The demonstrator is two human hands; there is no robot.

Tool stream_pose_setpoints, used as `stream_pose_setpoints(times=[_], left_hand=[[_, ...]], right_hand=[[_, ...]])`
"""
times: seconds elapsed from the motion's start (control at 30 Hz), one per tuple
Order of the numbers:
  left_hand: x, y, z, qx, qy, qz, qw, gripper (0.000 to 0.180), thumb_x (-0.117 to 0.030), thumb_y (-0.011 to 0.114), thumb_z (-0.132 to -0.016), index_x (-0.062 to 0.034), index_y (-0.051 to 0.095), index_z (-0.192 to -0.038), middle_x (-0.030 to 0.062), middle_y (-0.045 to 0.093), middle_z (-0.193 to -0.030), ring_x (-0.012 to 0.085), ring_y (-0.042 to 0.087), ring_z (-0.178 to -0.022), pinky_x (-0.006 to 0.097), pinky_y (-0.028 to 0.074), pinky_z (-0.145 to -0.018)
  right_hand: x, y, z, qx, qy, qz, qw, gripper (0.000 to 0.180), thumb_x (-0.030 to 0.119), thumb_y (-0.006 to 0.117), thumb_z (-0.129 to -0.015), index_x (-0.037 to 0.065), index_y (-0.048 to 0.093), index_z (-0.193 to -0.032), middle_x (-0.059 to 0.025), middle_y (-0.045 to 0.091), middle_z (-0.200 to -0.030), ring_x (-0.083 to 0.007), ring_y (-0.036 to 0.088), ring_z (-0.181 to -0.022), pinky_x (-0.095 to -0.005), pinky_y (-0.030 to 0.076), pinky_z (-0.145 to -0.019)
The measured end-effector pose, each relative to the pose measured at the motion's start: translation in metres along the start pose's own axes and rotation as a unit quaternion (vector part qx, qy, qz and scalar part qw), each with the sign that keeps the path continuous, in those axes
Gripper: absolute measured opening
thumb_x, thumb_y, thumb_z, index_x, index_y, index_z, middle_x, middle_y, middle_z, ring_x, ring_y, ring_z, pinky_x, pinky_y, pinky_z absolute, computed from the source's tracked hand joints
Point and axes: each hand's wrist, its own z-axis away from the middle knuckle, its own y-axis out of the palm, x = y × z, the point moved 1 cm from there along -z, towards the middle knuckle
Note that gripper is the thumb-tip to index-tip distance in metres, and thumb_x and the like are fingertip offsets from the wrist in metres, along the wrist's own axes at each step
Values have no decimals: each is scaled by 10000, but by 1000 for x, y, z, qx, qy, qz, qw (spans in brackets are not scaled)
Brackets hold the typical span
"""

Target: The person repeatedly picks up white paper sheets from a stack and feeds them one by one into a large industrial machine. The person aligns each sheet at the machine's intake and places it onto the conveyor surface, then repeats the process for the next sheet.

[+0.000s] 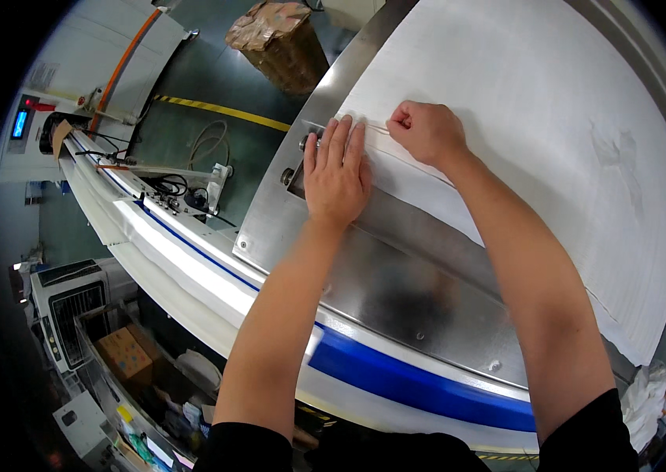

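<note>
A large stack of white sheets [538, 102], paper or cloth I cannot tell, lies on a shiny steel table [396, 267]. My left hand [337, 177] lies flat at the stack's left corner, fingers stretched out and its fingertips at the sheets' edge. Just to its right, my right hand [429, 134] is closed, thumb and index finger pinched at the same edge. A thin pale line runs along the edge between both hands. What the right fingers hold is hidden. Next to my left fingers, a metal bracket with round knobs [289, 176] sits on the table.
A blue strip [412, 381] runs along the table's near side. At left stand a white machine with a small lit screen [20, 123] and a long white rail [191, 244]. A brown-wrapped bin [282, 51] stands beyond; a crate with boxes [124, 358] sits lower left.
</note>
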Motion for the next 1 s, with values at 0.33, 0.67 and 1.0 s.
stream_pose_setpoints(times=[0.33,0.67,1.0], left_hand=[[13,2,9,-13,6,-9,1000,342,-201,574,-807,-135,547,-1141,41,519,-1230,225,456,-1204,413,301,-1034],[43,-38,-4,191,184,-19,964,286,-178,626,-734,-86,538,-990,101,578,-1110,271,549,-1043,403,388,-949],[-38,-38,-55,475,120,-294,821,425,-191,631,-755,-156,551,-1171,83,618,-1086,252,597,-1002,393,460,-869]], right_hand=[[-3,0,-1,13,13,17,1000,188,284,615,-792,113,665,-854,-50,668,-737,-221,635,-689,-336,496,-640],[-32,-35,157,-71,20,76,994,233,301,554,-868,92,654,-845,-110,643,-798,-313,608,-708,-412,477,-648],[-267,-220,429,-130,308,298,894,445,350,394,-949,83,664,-717,-100,646,-704,-290,616,-758,-478,402,-886]])
